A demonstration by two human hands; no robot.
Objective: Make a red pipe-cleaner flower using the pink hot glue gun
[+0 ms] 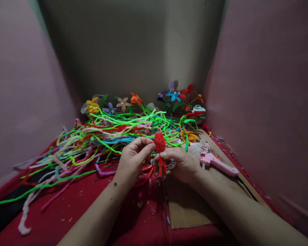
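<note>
A red pipe-cleaner flower bud (159,142) stands upright between my hands, with red ends hanging below it and a thin dark stem running down. My right hand (181,162) pinches the flower at its base, thumb in front. My left hand (137,155) is closed at the bud's left side, thumb and forefinger together at its edge; whether they grip a strand there is too small to tell. Behind my right fingers shows part of a grey holed piece (171,164), perhaps a scissor handle or tool. Red pipe cleaners (145,177) lie beneath my hands.
A large heap of coloured pipe cleaners (113,130) spreads over the red cloth (74,218) on the left. A pink glue gun (218,164) rests on cardboard (190,208) at right, its cord trailing. Finished pipe-cleaner flowers (174,96) stand along the back wall.
</note>
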